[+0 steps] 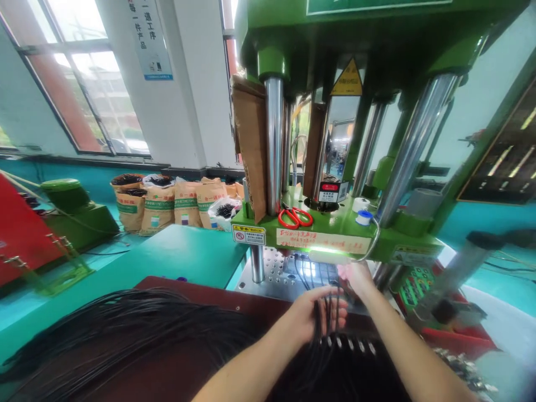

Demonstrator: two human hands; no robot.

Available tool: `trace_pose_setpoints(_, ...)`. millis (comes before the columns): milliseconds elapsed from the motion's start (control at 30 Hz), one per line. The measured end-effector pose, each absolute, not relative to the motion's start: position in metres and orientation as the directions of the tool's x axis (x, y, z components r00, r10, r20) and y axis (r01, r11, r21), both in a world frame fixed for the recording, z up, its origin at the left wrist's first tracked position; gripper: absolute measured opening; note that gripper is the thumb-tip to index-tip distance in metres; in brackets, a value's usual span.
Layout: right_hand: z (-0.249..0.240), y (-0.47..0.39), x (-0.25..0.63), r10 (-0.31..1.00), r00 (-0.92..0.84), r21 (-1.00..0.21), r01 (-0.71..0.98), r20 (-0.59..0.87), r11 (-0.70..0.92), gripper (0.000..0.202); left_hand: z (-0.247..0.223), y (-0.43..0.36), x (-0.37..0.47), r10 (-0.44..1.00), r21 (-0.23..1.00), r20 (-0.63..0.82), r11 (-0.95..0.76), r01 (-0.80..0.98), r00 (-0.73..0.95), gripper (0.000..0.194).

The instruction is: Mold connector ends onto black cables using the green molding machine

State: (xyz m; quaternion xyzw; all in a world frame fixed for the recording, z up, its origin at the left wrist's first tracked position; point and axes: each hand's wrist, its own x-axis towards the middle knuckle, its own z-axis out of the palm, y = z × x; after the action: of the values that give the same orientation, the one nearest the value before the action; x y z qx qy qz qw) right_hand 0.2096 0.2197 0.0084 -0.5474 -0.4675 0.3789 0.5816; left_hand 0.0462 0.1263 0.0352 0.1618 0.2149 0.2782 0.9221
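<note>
Right fingers point(345, 272) glare-blurred, cannot tell grip; left fingers point(343, 314) curled around black cables point(317, 321). Beyond fingers, leftward: sacks point(160, 215), black contents point(128, 180).

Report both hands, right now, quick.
Left hand: loosely curled, holding several black cables.
Right hand: reaching just beneath the lit white lamp; fingers blurred, so open or closed, and any hold, cannot be told.

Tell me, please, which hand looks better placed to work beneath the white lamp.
The right hand, I think: it reaches farther forward, near the lamp, while the left hand holds black cables.
</note>
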Motion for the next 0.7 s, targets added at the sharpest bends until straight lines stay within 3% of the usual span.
trace_pose_setpoints(100,0.009,0.198,0.209,0.94,0.338,-0.997,-0.032,0.054,0.068,0.025,0.035,0.109,0.042,0.561,0.319,-0.273,0.819,-0.476,0.782,0.015)
trace_pose_setpoints(300,0.016,0.167,0.187,0.922,0.388,-0.996,-0.081,0.006,0.041,0.017,0.029,0.072,0.027,0.582,0.226,-0.312,0.814,-0.536,0.751,0.021)
trace_pose_setpoints(400,0.015,0.161,0.174,0.918,0.395,-0.995,-0.093,-0.02,0.018,0.012,0.026,0.054,0.016,0.586,0.234,-0.303,0.81,-0.538,0.751,0.02)
trace_pose_setpoints(567,0.016,0.152,0.176,0.898,0.435,-0.988,-0.154,-0.068,-0.001,0.007,0.024,0.018,-0.004,0.524,0.371,-0.223,0.825,-0.426,0.822,0.014)
trace_pose_setpoints(700,0.02,0.14,0.182,0.904,0.42,-0.99,-0.14,-0.081,-0.024,0.009,0.023,0.002,-0.013,0.535,0.323,-0.218,0.829,-0.457,0.816,0.014)
